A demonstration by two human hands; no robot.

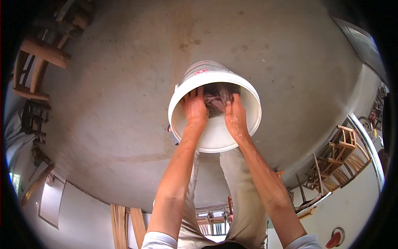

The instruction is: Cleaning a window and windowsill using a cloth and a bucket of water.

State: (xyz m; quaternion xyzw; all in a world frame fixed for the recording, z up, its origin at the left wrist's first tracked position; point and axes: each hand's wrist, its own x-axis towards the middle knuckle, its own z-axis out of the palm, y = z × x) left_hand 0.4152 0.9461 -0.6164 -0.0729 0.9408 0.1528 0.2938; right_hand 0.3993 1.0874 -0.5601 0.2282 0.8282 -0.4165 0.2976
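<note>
A white plastic bucket (214,77) with a red mark on its side stands on the concrete floor between my feet and the top of the view. Both of my hands reach down inside it. My left hand (195,107), fingers spread, lies against a dark, wet-looking cloth (216,101) at the left. From the right, my right hand (236,115) pinches the cloth between thumb and fingers. Wet patches shine on the back of that hand. The bucket's bottom is mostly hidden by the cloth and dark water.
Wooden chair frames (45,53) stand at the left edge, and more stacked wooden frames (335,155) at the right. Wooden boards (119,224) lean at the lower left. A doorway with a bicycle (365,124) beyond lies far right.
</note>
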